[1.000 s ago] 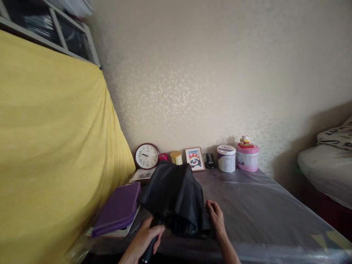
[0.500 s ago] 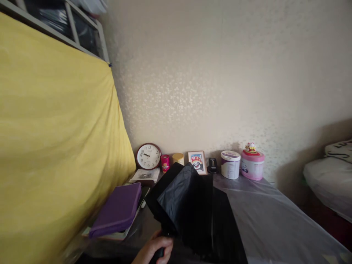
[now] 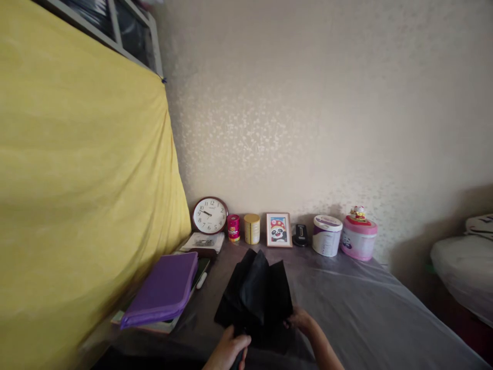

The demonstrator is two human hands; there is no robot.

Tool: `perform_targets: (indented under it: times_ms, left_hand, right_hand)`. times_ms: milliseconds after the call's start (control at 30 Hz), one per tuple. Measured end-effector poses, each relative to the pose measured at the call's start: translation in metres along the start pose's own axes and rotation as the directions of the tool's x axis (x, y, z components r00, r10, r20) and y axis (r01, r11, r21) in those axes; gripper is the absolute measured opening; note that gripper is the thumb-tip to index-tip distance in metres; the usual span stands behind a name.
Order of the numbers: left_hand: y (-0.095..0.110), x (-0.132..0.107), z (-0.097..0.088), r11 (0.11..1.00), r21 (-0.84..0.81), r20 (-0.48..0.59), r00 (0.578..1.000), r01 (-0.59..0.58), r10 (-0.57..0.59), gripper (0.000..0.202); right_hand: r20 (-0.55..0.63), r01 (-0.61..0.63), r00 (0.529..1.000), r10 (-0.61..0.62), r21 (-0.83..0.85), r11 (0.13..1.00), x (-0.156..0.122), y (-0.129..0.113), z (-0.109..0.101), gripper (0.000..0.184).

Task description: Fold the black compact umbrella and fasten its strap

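A black umbrella [image 3: 254,290], its cloth loose and folded in pleats, is held over the near middle of the table, canopy pointing away from me. My left hand [image 3: 230,348] is closed round its dark handle at the bottom of the view. At the right edge of the cloth is my right hand [image 3: 299,319], fingers bent in on the fabric's rim; the fingertips are partly hidden by the cloth.
A purple zip case [image 3: 164,288] lies on papers at left, near a yellow curtain [image 3: 96,180]. Along the wall stand a clock [image 3: 210,215], a pink can [image 3: 233,228], a yellow can [image 3: 252,229], a framed panda picture [image 3: 279,229], a white-purple tub [image 3: 327,235] and a pink tub [image 3: 359,237].
The umbrella's spread cloth has drawn together and dropped lower, uncovering the yellow can and picture frame. My right hand has come into view at its right edge. The view has shifted slightly.
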State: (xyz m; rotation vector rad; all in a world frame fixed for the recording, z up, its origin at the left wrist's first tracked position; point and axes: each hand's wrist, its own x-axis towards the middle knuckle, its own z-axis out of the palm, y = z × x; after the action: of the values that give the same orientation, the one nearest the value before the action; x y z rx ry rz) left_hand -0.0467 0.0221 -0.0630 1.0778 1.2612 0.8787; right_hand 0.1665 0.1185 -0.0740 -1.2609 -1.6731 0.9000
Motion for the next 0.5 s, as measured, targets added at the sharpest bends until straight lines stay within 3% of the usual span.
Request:
perform_targets:
  times_ms: [67,133,300,500]
  left_hand:
    - [-0.001,0.002,0.004,0.999,0.036,-0.038,0.999,0.024,-0.023,0.017]
    - [-0.001,0.001,0.007,0.996,0.073,-0.072,0.997,0.044,-0.039,0.027]
    - [-0.002,0.0,0.014,0.982,0.163,-0.144,0.987,0.097,-0.073,0.073]
    - [-0.005,-0.002,0.017,0.974,0.2,-0.124,0.989,0.107,-0.083,0.085]
  right_hand:
    - [0.192,-0.097,0.977,0.092,0.018,0.995,0.0,-0.005,-0.004,0.013]
    - [0.279,-0.154,0.949,0.146,0.007,0.988,-0.002,-0.009,-0.013,0.014]
    - [0.21,-0.038,0.976,0.058,-0.098,0.994,-0.016,-0.016,-0.054,0.018]
    - [0.121,-0.013,0.991,0.058,-0.339,0.941,-0.037,-0.004,-0.094,0.016]
